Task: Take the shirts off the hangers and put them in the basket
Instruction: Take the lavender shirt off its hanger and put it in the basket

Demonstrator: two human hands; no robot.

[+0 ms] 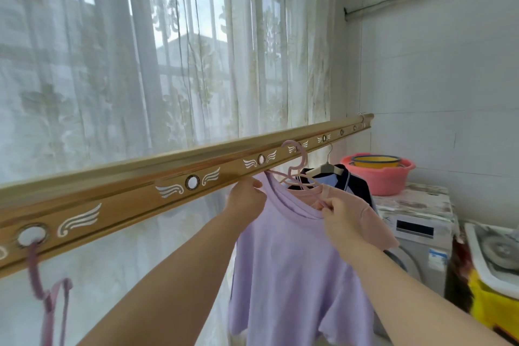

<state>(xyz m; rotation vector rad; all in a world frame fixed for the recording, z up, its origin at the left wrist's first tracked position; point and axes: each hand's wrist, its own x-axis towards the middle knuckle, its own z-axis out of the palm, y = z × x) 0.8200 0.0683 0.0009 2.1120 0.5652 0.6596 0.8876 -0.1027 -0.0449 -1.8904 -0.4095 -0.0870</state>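
Past the fingers of the right hand [339, 219], off to the right, a pink basin [379, 177] sits on top of a washing machine [421, 236]. A yellow bowl [376, 161] is nested inside it. A patterned cover [412, 202] lies between basin and machine.

Both hands are up at a lilac shirt [289, 267], which hangs on a pink hanger [298, 166] hooked over the golden rail [196, 173]. The left hand [244, 199] pinches the shirt's shoulder edge between thumb and curled fingers, just under the rail. The right hand's thumb and forefinger are closed on the end of the hanger's arm where it pokes out at the neckline. The other fingers are folded in below.

Right behind the right fingers hangs a peach shirt [375, 222], pressed against the lilac one. I can't tell which hanger carries it. Beyond that is a navy shirt [358, 187] on a pale hanger [327, 167] with a wire hook, further along the rail.

Well to the left of the left fingers, an empty purple hanger [47, 298] dangles from one of the rail's holes. A sheer curtain [140, 64] covers the window behind everything. Below the right forearm, at the far right, there's a white tub [488, 278] with something yellow [494, 309] under it.
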